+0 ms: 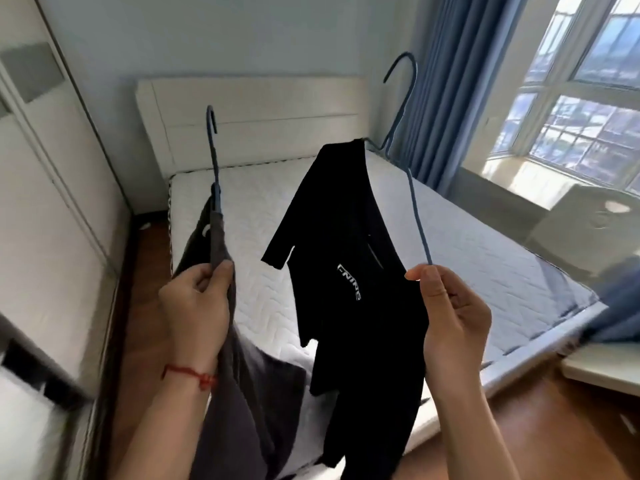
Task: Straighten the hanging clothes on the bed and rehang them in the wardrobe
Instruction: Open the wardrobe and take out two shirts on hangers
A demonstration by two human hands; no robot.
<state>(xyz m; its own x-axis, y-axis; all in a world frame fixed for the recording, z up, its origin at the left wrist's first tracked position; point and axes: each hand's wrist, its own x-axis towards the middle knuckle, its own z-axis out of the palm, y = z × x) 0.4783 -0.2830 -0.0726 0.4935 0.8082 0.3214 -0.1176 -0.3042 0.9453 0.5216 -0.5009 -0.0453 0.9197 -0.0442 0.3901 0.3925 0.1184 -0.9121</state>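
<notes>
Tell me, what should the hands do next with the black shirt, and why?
Probably pull the black shirt back over the bare side of its blue hanger. It hangs from one end only, bunched and crooked, while the right hand pinches the hanger's bare wire. The left hand grips the grey garment on its own hanger, so that may need setting down first.

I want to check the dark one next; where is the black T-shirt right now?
In the head view, the black T-shirt with white lettering hangs centre-frame from a blue wire hanger held by the right hand, over the white mattress.
</notes>
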